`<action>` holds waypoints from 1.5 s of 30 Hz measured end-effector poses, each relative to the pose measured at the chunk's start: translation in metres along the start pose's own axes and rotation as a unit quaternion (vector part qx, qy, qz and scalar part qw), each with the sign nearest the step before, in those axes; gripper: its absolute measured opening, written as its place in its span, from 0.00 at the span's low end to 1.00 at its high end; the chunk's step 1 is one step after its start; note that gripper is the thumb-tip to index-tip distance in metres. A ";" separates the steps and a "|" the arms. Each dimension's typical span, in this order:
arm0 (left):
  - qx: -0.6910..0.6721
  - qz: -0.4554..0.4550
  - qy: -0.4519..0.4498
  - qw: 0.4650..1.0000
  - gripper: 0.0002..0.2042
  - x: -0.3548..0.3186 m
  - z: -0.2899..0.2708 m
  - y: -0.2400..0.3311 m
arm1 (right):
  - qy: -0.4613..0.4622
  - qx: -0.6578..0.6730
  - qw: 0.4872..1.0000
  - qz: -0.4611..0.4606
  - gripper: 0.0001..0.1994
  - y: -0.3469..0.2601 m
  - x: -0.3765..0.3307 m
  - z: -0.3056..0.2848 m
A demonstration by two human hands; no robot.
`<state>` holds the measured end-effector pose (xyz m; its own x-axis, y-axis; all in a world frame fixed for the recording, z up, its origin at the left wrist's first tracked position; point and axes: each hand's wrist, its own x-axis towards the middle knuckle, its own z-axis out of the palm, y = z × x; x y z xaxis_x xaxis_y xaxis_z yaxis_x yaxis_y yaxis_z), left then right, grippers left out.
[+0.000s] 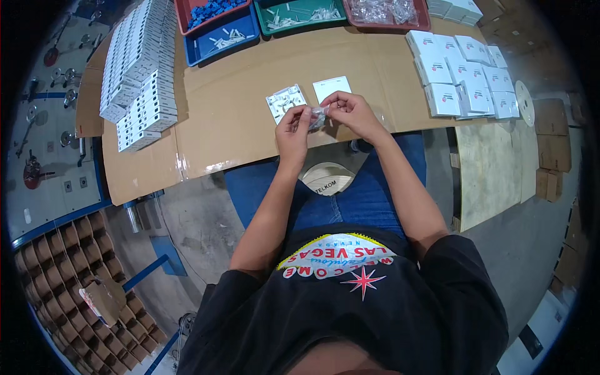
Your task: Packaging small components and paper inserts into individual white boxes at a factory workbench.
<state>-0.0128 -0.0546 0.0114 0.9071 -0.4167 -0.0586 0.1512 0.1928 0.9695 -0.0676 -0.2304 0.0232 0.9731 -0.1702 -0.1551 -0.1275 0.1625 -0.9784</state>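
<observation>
Both of my hands work close together near the table's front edge, with a small crumpled clear plastic bag (319,116) between them. The fingers of my left hand (294,132) pinch one side of it. On its other side my right hand (355,115) has thumb and forefinger closed on the plastic. What lies inside the bag is too small to make out. Just beyond my left hand lies an open white plastic housing (284,100) with moulded inner parts. A flat white square cover (331,87) rests beyond my right hand, partly hidden by it.
Cardboard covers the table (231,119). Tall stacks of white slotted housings (140,69) stand left. Along the back are a red bin (184,19) of blue parts, a blue bin (199,56), a green bin (300,29) and a darker red bin (389,26) of clear bags. White packs (465,75) are piled right.
</observation>
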 end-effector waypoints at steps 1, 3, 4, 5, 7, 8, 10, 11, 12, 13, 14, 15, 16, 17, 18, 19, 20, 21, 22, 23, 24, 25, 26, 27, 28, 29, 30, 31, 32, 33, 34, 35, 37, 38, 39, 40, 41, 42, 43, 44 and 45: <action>0.000 -0.001 -0.001 1.000 0.09 0.000 0.000 0.000 | 0.001 0.001 1.000 0.000 0.06 0.001 0.000 -0.002; -0.003 0.004 -0.004 1.000 0.09 0.000 0.001 -0.001 | -0.027 -0.021 0.999 0.018 0.06 0.002 0.000 -0.006; -0.003 0.003 -0.005 1.000 0.09 0.000 0.001 -0.001 | -0.026 -0.020 0.999 0.019 0.06 0.004 0.001 -0.005; 0.003 0.008 -0.006 1.000 0.09 0.001 0.001 -0.001 | -0.015 -0.009 1.000 -0.002 0.05 0.007 0.002 -0.003; 0.009 0.012 -0.007 1.000 0.09 0.001 0.000 -0.001 | -0.004 0.001 1.000 -0.022 0.05 0.010 0.002 -0.003; 0.006 0.009 -0.007 1.000 0.09 0.001 0.000 -0.001 | -0.004 -0.007 1.000 -0.022 0.04 0.010 0.002 -0.003; 0.004 0.007 -0.007 1.000 0.09 0.001 0.000 -0.001 | -0.004 -0.015 1.000 -0.022 0.03 0.011 0.003 -0.003; 0.005 0.008 -0.011 1.000 0.09 0.001 0.000 -0.001 | 0.001 -0.015 0.999 -0.028 0.03 0.012 0.004 -0.003; 0.006 0.009 -0.016 1.000 0.09 0.001 0.000 -0.001 | 0.006 -0.014 0.999 -0.034 0.03 0.013 0.004 -0.002; 0.006 0.009 -0.016 1.000 0.09 0.001 0.000 -0.001 | 0.007 -0.014 0.999 -0.034 0.03 0.012 0.004 -0.003; 0.003 0.000 -0.014 1.000 0.09 0.001 0.000 -0.001 | -0.005 -0.018 1.000 -0.022 0.03 0.011 0.003 -0.005; 0.000 -0.008 -0.012 1.000 0.09 0.001 0.001 0.000 | -0.017 -0.023 1.000 -0.010 0.02 0.010 0.003 -0.006; 0.000 -0.009 -0.013 1.000 0.09 0.002 0.001 0.000 | -0.016 -0.022 1.000 -0.010 0.02 0.012 0.003 -0.006; -0.003 -0.009 -0.012 1.000 0.09 0.002 0.002 0.000 | -0.007 -0.022 1.000 -0.016 0.02 0.014 0.003 -0.006; -0.007 -0.010 -0.010 1.000 0.09 0.002 0.002 0.000 | 0.003 -0.023 0.999 -0.022 0.02 0.015 0.003 -0.006; -0.006 -0.010 -0.010 1.000 0.09 0.002 0.001 0.000 | 0.002 -0.022 0.999 -0.022 0.02 0.013 0.003 -0.004; -0.005 -0.007 -0.013 1.000 0.09 0.002 -0.001 -0.001 | 0.012 -0.019 0.999 -0.025 0.03 0.011 0.003 -0.002; -0.003 -0.005 -0.016 1.000 0.09 0.002 -0.002 -0.002 | 0.023 -0.015 0.999 -0.028 0.03 0.009 0.003 0.000; -0.002 -0.005 -0.016 1.000 0.09 0.002 -0.002 -0.002 | 0.023 -0.015 0.999 -0.029 0.03 0.008 0.002 0.000; -0.002 -0.004 -0.014 1.000 0.09 0.002 -0.002 -0.002 | 0.018 -0.021 0.999 -0.026 0.04 0.007 0.002 0.000; -0.002 -0.003 -0.012 1.000 0.09 0.002 -0.002 -0.002 | 0.014 -0.026 0.999 -0.024 0.04 0.006 0.002 0.000; -0.002 -0.003 -0.013 1.000 0.09 0.003 -0.001 -0.002 | 0.015 -0.026 0.999 -0.024 0.04 0.007 0.002 0.000; 0.005 -0.004 -0.012 1.000 0.09 0.003 -0.001 -0.001 | 0.014 -0.015 0.999 -0.028 0.05 0.008 0.002 0.000; 0.012 -0.005 -0.011 1.000 0.09 0.003 -0.001 0.000 | 0.014 -0.003 0.999 -0.033 0.05 0.009 0.002 0.000; 0.012 -0.004 -0.010 1.000 0.09 0.003 -0.002 -0.001 | 0.013 -0.003 0.999 -0.033 0.05 0.007 0.001 0.001; 0.011 -0.002 -0.011 1.000 0.09 0.002 -0.002 -0.001 | 0.016 -0.006 1.000 -0.025 0.05 0.005 0.001 0.002; 0.009 0.001 -0.012 1.000 0.09 0.002 -0.003 -0.002 | 0.019 -0.009 1.000 -0.017 0.06 0.004 0.001 0.003; 0.009 0.001 -0.012 1.000 0.09 0.002 -0.002 -0.001 | 0.020 -0.009 1.000 -0.017 0.06 0.004 0.001 0.002; 0.008 0.000 -0.013 1.000 0.09 0.001 0.000 0.000 | 0.016 -0.020 0.999 -0.020 0.06 0.006 0.001 0.001; 0.007 0.000 -0.014 1.000 0.09 0.001 0.002 0.001 | 0.013 -0.031 0.999 -0.023 0.07 0.008 0.002 0.000; 0.007 0.000 -0.013 1.000 0.09 0.001 0.001 0.000 | 0.013 -0.031 0.999 -0.023 0.07 0.009 0.003 0.000; 0.014 0.001 -0.013 1.000 0.09 0.002 0.001 0.000 | 0.011 -0.031 0.999 -0.024 0.06 0.011 0.003 -0.001; 0.020 0.002 -0.013 1.000 0.09 0.002 0.000 -0.001 | 0.010 -0.030 0.999 -0.024 0.06 0.013 0.004 0.000; 0.015 0.002 -0.011 1.000 0.09 0.002 0.001 -0.001 | 0.014 -0.019 0.999 -0.026 0.06 0.014 0.004 0.001; 0.009 0.002 -0.010 1.000 0.09 0.001 0.001 -0.001 | 0.018 -0.008 0.999 -0.027 0.05 0.014 0.004 0.002; 0.008 0.002 -0.010 1.000 0.09 0.002 0.001 -0.001 | 0.017 -0.008 0.999 -0.027 0.05 0.015 0.004 0.002; 0.012 0.003 -0.010 1.000 0.09 0.002 0.001 -0.002 | 0.018 -0.009 0.999 -0.029 0.05 0.016 0.005 0.002; 0.015 0.005 -0.011 1.000 0.09 0.002 0.000 -0.002 | 0.019 -0.010 0.999 -0.031 0.05 0.016 0.005 0.002; 0.015 0.006 -0.010 1.000 0.09 0.002 0.000 -0.002 | 0.018 -0.010 0.999 -0.031 0.05 0.015 0.005 0.002; 0.013 0.003 -0.008 1.000 0.09 0.002 -0.001 -0.002 | 0.016 -0.021 0.999 -0.020 0.04 0.013 0.005 0.002; 0.010 0.000 -0.005 1.000 0.09 0.002 -0.001 -0.002 | 0.014 -0.031 0.999 -0.009 0.04 0.011 0.004 0.002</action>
<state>-0.0106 -0.0550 0.0089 0.9032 -0.4256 -0.0561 0.1430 0.1752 0.9741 -0.0646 -0.2270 0.0121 0.9697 -0.2005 -0.1397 -0.1221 0.0980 -0.9877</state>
